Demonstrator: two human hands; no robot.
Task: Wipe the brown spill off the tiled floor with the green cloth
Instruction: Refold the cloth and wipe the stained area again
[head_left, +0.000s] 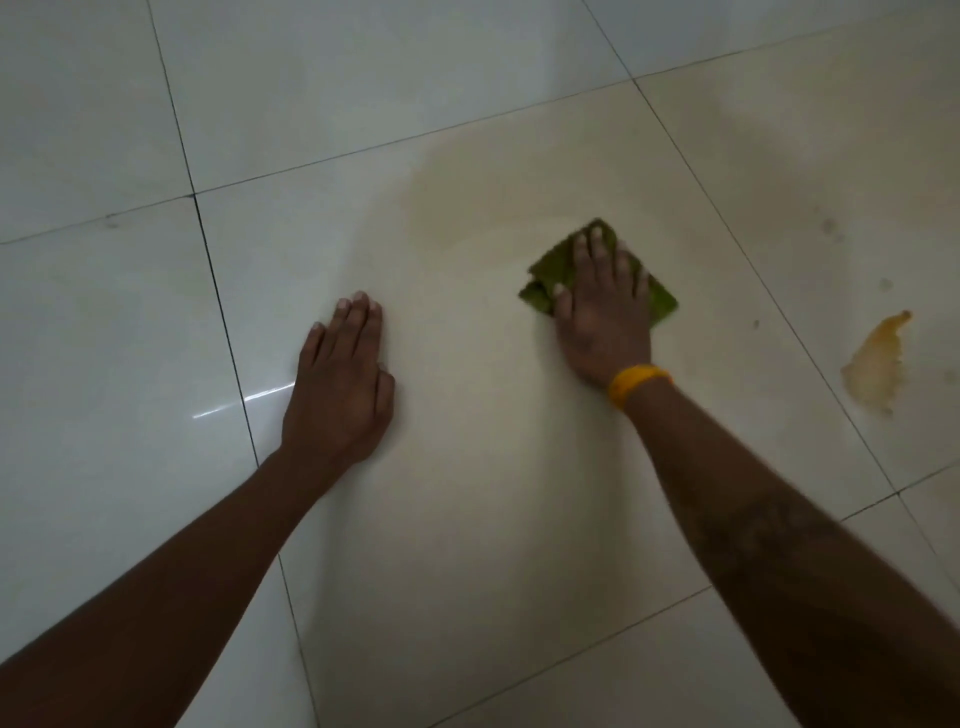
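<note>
My right hand presses flat on the folded green cloth in the middle of a pale floor tile. A yellow band circles that wrist. Just beyond and left of the cloth a faint brownish smear spreads over the tile. A thicker brown puddle lies on the neighbouring tile to the right, well clear of the cloth. My left hand rests palm down on the same tile to the left, fingers together, holding nothing.
Glossy cream tiles with dark grout lines fill the whole view. A few small dark specks dot the right-hand tile above the puddle. A light glare shows beside my left wrist.
</note>
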